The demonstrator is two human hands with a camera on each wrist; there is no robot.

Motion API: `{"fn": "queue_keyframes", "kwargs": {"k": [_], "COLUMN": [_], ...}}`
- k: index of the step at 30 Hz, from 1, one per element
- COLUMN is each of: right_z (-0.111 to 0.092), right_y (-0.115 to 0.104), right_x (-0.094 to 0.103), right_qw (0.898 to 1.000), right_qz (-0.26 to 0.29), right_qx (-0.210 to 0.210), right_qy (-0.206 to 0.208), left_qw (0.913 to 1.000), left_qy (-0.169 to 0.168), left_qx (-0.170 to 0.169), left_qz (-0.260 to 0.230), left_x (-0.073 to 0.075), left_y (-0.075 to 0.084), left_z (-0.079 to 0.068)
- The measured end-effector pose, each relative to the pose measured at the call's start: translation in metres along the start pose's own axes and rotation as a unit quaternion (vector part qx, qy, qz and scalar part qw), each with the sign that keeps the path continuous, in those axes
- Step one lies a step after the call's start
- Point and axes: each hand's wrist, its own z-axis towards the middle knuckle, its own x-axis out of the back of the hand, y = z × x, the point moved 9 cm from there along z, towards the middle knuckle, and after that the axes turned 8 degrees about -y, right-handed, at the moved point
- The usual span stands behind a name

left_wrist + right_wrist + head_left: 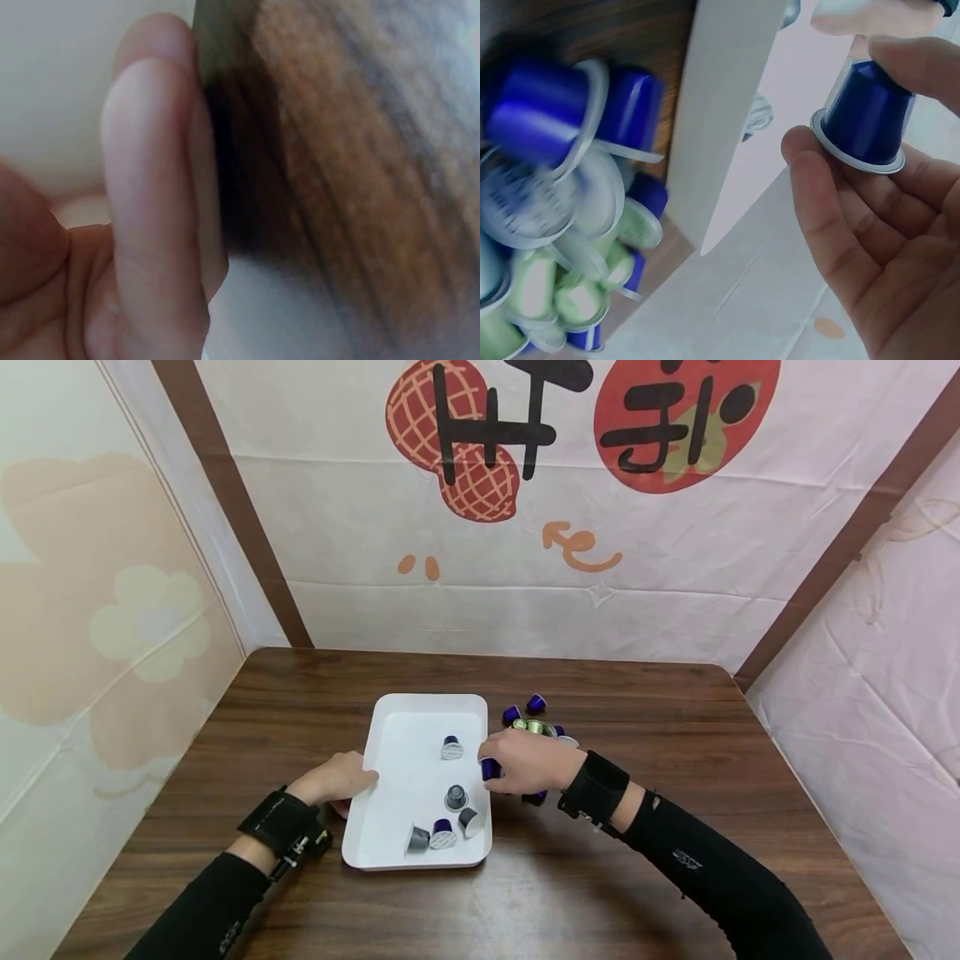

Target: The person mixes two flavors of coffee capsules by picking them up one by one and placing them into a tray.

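Observation:
My right hand [528, 760] pinches a dark blue coffee capsule [870, 112] between thumb and fingers, at the right edge of the white tray [397, 727]. My left hand [341, 781] grips the tray's left edge, thumb over the rim; its fingers [154, 202] show close up in the left wrist view. Inside the tray are several capsules: one silver-lidded dark capsule [452, 748] farther back, and a grey capsule [456, 797], another grey capsule [418, 838] and a purple capsule [442, 833] nearer the front.
Right of the tray, partly behind my right hand, lies a heap of loose capsules, with blue capsules [540, 109] and green capsules [581, 296]. They rest on the brown wooden table [637, 710]. A printed cloth wall [337, 543] stands behind it.

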Motion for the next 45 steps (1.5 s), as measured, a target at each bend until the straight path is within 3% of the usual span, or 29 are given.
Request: {"fn": "queue_keyframes", "kwargs": {"k": [9, 21, 34, 45], "right_z": [0.025, 0.028, -0.007, -0.038], "right_y": [-0.009, -0.003, 0.023, 0.037], "right_x": [-0.014, -0.02, 0.008, -0.013], "right_qw": [0.999, 0.999, 1.0, 1.0], "right_qz": [0.016, 0.021, 0.02, -0.004], "right_qx": [-0.002, -0.015, -0.011, -0.01], "right_qy": [-0.031, -0.037, 0.015, 0.0], "left_qw": [1.0, 1.0, 1.0, 1.0], "left_qy": [-0.001, 0.0, 0.002, 0.001], "left_qx": [-0.006, -0.005, -0.005, -0.004], "left_qz": [0.0, 0.002, -0.001, 0.004], "left_x": [0.001, -0.001, -0.001, -0.001], "left_y": [0.001, 0.003, 0.001, 0.001], "left_z": [-0.002, -0.001, -0.002, 0.001]}}
